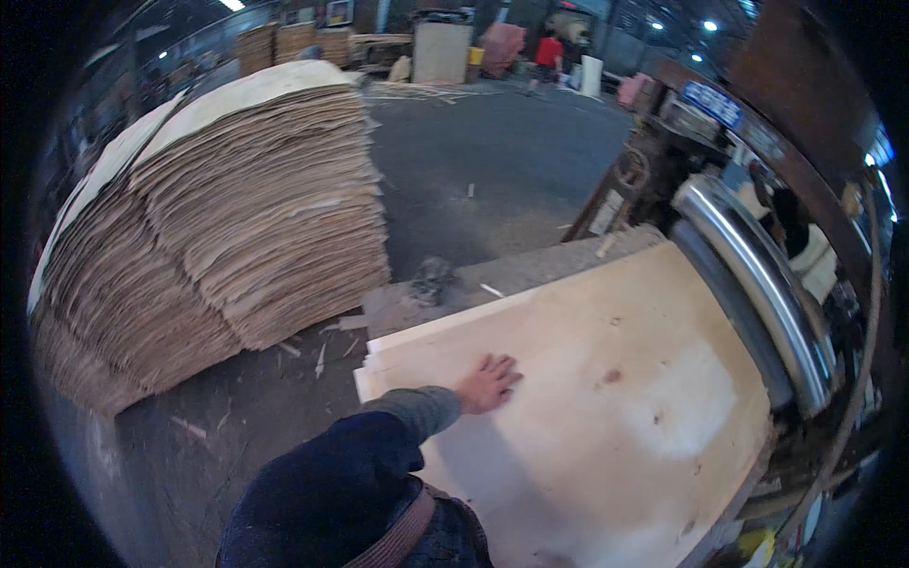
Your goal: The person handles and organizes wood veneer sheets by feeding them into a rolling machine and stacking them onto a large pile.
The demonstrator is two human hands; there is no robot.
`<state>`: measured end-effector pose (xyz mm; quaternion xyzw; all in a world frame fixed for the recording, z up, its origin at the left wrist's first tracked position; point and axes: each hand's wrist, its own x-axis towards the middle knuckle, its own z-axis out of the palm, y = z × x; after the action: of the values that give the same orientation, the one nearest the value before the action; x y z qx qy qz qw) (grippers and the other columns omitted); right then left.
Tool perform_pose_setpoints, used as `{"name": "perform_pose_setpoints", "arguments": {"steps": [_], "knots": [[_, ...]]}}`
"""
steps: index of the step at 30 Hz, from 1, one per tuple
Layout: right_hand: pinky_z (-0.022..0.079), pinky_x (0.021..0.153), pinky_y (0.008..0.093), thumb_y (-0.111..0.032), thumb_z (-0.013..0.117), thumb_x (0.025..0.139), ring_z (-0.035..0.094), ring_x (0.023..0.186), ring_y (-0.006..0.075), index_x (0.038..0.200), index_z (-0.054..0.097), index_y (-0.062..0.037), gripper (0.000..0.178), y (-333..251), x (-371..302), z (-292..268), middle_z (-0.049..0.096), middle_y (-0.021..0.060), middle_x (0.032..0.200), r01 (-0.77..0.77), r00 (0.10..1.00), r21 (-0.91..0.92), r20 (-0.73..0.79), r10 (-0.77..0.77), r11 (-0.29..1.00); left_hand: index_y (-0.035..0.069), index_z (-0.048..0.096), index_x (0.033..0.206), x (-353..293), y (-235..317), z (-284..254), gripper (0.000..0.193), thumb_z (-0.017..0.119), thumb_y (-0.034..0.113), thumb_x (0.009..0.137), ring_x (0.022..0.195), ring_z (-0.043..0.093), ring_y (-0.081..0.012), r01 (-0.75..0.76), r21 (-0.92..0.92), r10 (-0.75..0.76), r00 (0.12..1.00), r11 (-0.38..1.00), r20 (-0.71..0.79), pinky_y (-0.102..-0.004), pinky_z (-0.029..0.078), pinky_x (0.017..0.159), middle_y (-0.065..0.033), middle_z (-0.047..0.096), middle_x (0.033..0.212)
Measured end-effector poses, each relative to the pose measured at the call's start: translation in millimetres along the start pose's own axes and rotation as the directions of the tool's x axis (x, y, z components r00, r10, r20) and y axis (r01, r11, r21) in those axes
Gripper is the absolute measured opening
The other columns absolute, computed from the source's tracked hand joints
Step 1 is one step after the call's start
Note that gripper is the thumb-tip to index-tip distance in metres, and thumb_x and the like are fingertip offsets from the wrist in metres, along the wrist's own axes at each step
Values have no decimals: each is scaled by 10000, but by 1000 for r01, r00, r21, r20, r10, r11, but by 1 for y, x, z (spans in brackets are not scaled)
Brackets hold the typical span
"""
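My left hand (488, 383) lies palm down on a wide, pale sheet of wood veneer (587, 407), with its fingers spread near the sheet's left end. Nothing is grasped in it. Knots and darker spots mark the veneer, and at its left edge more than one layer shows. On the right, the sheet reaches a pair of long rollers: a shiny metal roller (757, 284) and a darker roller (729, 312) beside it. A dark sleeve with a grey cuff covers my left arm. My right hand is out of the picture.
Tall stacks of veneer sheets (275, 199) stand on the floor at the left. Wood scraps (320, 360) litter the floor near them. Machine framework (634, 170) rises behind the rollers. Far back, a person in red (548, 55) stands near stacked goods.
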<state>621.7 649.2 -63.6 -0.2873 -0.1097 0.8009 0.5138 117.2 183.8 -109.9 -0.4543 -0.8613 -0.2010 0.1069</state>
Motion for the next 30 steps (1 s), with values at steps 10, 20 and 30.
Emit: {"name": "perform_pose_setpoints", "arguments": {"steps": [10,20,30], "knots": [[266,939,339,-246,404,880,378,1078,198,1083,466,-43,294,187,-106,74,471,68,1103,-551,635,-167,550,542,817,73,437,1189,-11,-48,-67,477,578,204,753,1184,340,-324,50,-506,-85,995,861,-48,-446,279,967,-189,373,1258],[395,550,244,-288,556,789,467,706,129,1197,466,-104,457,443,-338,216,538,62,974,-9,864,-738,334,377,674,71,445,1171,-243,-383,-419,546,655,130,671,1110,399,-324,551,400,-220,747,732,-627,-420,301,966,-145,421,1200],[451,638,254,-216,465,859,510,738,132,1169,465,-102,331,741,-517,328,541,30,931,-277,519,-827,299,801,489,135,385,1256,-369,-547,-671,580,559,417,780,1230,315,-224,693,642,-507,703,329,-499,-437,190,1038,-92,396,1282]]}}
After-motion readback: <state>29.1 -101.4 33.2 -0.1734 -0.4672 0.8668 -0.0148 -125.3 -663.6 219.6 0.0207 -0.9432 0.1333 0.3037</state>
